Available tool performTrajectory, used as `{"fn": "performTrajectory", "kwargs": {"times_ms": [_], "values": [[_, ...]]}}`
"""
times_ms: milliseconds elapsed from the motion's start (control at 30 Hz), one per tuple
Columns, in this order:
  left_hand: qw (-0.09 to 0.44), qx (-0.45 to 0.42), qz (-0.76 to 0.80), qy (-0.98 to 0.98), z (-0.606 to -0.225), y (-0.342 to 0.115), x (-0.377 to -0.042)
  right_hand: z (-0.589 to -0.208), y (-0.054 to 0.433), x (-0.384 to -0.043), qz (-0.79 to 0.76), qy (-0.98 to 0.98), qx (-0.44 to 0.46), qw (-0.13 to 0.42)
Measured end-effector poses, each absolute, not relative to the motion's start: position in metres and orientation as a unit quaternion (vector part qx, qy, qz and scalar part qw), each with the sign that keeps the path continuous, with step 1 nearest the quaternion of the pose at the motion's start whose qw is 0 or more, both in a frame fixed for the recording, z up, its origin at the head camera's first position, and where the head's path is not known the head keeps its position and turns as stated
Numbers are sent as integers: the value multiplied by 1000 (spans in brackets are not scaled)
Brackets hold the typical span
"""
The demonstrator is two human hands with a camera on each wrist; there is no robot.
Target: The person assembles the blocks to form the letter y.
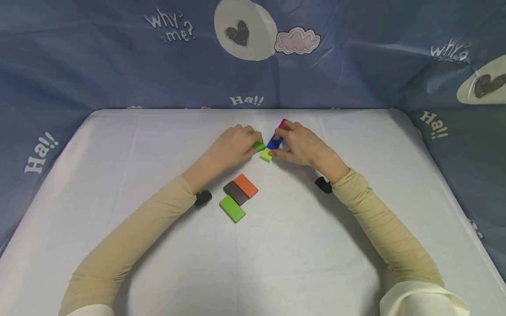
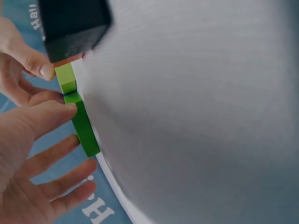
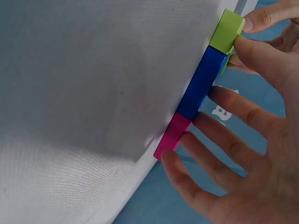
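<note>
A lime block (image 1: 266, 155), a blue block (image 3: 204, 83) and a pink block (image 3: 173, 134) lie end to end in a slanted row on the table. My right hand (image 1: 302, 145) rests along this row, its thumb at the lime block and its spread fingertips at the edges of the blue and pink ones. To the left, a green block (image 2: 85, 126) meets the row at an angle, near where lime and blue join. My left hand (image 1: 235, 147) pinches it between thumb and index finger, while the other fingers spread loosely.
Nearer on the white table (image 1: 300, 245) lie an orange block (image 1: 246, 186), a dark brown block (image 1: 236, 193) and another green block (image 1: 232, 209), side by side and touching. A blue printed cloth (image 1: 197, 74) hangs beyond the table's far edge.
</note>
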State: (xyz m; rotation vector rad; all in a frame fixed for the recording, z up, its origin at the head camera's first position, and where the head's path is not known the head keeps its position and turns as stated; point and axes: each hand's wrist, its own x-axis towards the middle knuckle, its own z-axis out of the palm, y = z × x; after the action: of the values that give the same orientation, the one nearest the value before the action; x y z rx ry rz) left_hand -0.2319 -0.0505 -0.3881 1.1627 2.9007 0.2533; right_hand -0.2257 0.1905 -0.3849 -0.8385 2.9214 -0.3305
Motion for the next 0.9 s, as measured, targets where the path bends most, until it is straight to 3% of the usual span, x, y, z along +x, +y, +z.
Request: {"fn": "performTrajectory", "kwargs": {"times_ms": [900], "values": [[29,363,75,928,-373,-79,-200,-384,187,-225,-110,956,-268,52]]}}
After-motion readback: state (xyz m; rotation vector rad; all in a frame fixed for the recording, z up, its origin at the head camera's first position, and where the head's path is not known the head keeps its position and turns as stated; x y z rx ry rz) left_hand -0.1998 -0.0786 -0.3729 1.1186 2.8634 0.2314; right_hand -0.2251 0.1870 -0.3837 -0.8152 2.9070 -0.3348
